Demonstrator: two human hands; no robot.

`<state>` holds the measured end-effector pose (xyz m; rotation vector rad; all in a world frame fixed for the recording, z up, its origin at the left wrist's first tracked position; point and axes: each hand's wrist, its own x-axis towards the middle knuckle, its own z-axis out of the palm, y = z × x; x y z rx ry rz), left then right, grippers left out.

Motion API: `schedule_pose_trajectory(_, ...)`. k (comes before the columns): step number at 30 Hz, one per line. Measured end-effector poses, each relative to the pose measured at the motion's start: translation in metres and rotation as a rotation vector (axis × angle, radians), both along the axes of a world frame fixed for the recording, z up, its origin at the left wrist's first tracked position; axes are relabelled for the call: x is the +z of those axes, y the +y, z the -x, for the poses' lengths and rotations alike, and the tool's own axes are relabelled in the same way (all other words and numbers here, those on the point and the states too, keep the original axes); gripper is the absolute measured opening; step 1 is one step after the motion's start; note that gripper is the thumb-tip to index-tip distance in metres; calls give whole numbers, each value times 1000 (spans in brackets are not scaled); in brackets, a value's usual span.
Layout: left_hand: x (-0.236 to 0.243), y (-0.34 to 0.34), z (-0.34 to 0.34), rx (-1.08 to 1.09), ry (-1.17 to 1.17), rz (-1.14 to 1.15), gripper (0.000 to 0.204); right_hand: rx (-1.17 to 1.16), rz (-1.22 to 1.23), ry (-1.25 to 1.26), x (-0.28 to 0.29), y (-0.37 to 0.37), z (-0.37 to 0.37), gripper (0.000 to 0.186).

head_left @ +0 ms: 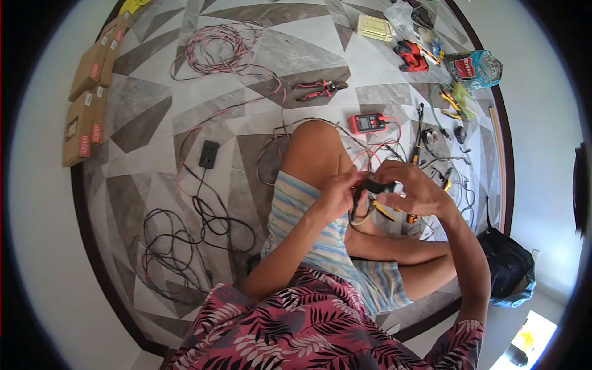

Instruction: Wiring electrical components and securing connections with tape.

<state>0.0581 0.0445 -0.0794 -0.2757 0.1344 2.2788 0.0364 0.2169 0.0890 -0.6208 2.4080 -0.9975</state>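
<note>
Above my crossed legs, both hands meet around a roll of black tape (378, 186). My right hand (414, 188) curls round the roll, thumb below it and fingers above. My left hand (338, 195) is closed in a pinch at the roll's left side, on a thin cable (354, 213) that loops down below the fingers. The cable's end is hidden by the fingertips. Under the hands, a yellow-and-black handled tool (385, 211) lies partly covered.
Ahead lie a red multimeter (368, 123), red-handled pliers (321, 89), a red drill (411, 56) and a clear tub (473, 69). Coiled wire (217, 48), a black extension socket (209, 154) and tangled black cable (165, 237) spread leftward. Boxes (79, 131) line the left wall; a black bag (507, 262) sits right.
</note>
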Motion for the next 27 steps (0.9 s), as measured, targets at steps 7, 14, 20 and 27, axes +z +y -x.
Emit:
schedule_pose_trajectory(7, -13, 25, 20, -17, 186, 370, 24, -319, -375, 33, -48, -7, -5, 42)
schedule_pose_trajectory(14, -30, 57, 18, 235, 265, 702, 16, -406, -409, 315, -116, 11, -8, 38)
schedule_pose_trajectory(20, -29, 48, 43, 284, 538, 963, 25, -150, 498, 550, 20, -41, -137, 33)
schedule_pose_trajectory(27, 54, 43, 28, 78, 1483, 1863, 21, -1277, 274, 733, 53, 107, -277, 21)
